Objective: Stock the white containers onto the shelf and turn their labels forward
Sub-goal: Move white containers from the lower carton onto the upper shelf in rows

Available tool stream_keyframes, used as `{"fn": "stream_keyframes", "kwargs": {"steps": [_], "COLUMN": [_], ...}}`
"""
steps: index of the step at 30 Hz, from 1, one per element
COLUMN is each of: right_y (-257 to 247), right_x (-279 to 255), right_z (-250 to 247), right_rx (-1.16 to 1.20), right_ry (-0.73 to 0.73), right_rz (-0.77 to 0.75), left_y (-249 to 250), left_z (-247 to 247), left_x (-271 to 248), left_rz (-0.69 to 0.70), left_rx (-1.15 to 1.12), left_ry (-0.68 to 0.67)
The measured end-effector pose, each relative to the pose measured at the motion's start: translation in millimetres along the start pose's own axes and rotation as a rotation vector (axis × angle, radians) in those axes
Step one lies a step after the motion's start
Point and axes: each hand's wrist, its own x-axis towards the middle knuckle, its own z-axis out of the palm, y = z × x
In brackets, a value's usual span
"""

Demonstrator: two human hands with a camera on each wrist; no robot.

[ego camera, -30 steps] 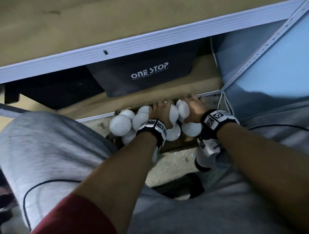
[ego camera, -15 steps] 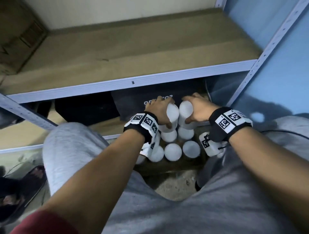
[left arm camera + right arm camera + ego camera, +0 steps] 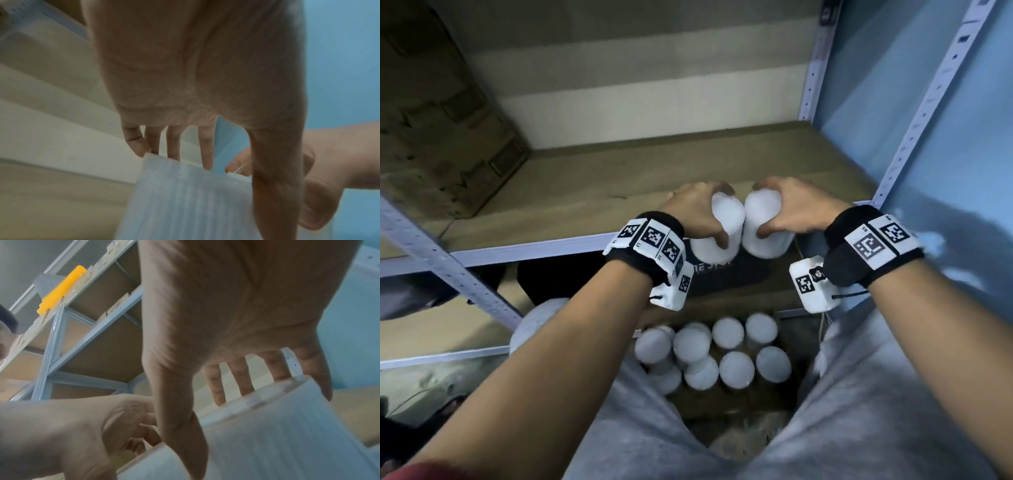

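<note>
Two white containers are in transit — the carry step, between pickup and set-down. The left hand (image 3: 697, 214) grips one container (image 3: 717, 233) from above, fingers curled over its far side and thumb on the near side; the right hand (image 3: 791, 210) grips a second container (image 3: 765, 229) the same way. The two containers touch side by side, held in the air just above the front edge of the shelf (image 3: 585, 192), toward its right end near the upright post (image 3: 914, 137). Neither has reached the board yet.

The remaining containers (image 3: 709, 353) stand packed together low down, in front of the shelf unit, between the person's knees. A cardboard box (image 3: 438, 113) sits at the shelf's left end, so the middle and right stretch of board looks like the place to fill.

The next move, as I judge it, calls for carrying both forward over the front edge, setting them down upright on the board, then loosening the grip. No label shows on either container in any view — blur hides the sides — so each will likely need turning until its label faces the front edge.
</note>
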Motion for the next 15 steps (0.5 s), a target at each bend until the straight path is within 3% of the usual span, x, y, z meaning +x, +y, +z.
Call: {"fn": "stream_keyframes", "kwargs": {"steps": [7, 15], "right_y": [-8, -2], "right_x": [34, 83], "right_z": [-17, -11], "right_rx": [0.071, 0.060], "right_ry": [0.062, 0.022], "right_rz": [-0.009, 0.014], "left_y": [0, -14], "left_z": [-31, -31], "left_x": [28, 70], "left_rz": [-0.019, -0.059], "left_rx": [-0.039, -0.096], "left_ry": [0.054, 0.001]}}
